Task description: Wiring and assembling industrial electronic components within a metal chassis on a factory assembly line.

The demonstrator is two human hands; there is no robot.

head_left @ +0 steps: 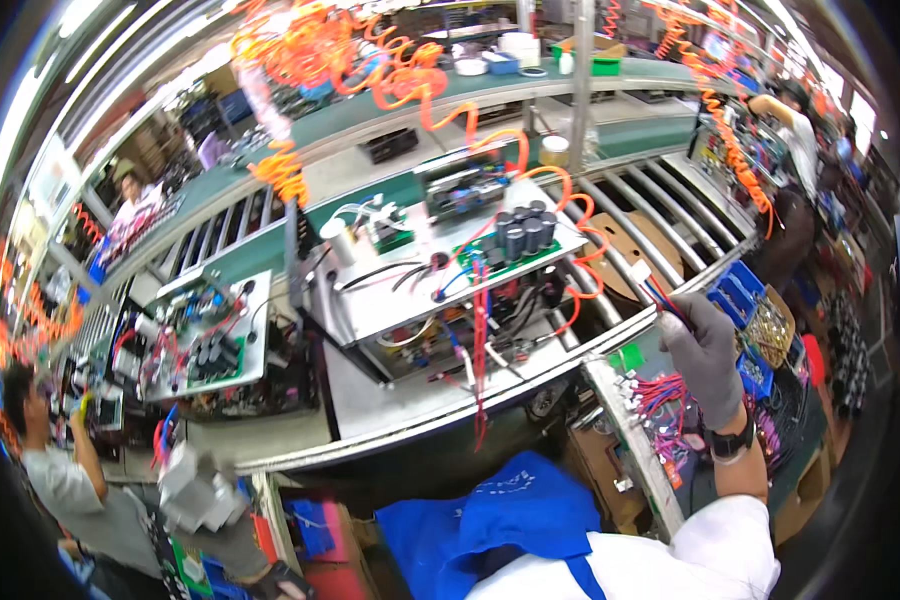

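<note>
My right hand, in a grey glove, is raised over the parts bench at the right. Its fingers are closed on a short wire lead with red and blue strands and a pale end. At the lower left, my left hand is smeared by motion, so its fingers cannot be made out. A pale blocky shape and some red and blue wires show at it. Between my hands, an open electronic unit rests on the line, with a white metal plate, black capacitors, a green circuit board and hanging red wires.
A second open unit stands to the left. Metal rollers run beyond the right side. Wire bundles, blue bins and a tray of small metal parts lie near my right hand. Orange coiled hoses hang overhead. A co-worker stands at left.
</note>
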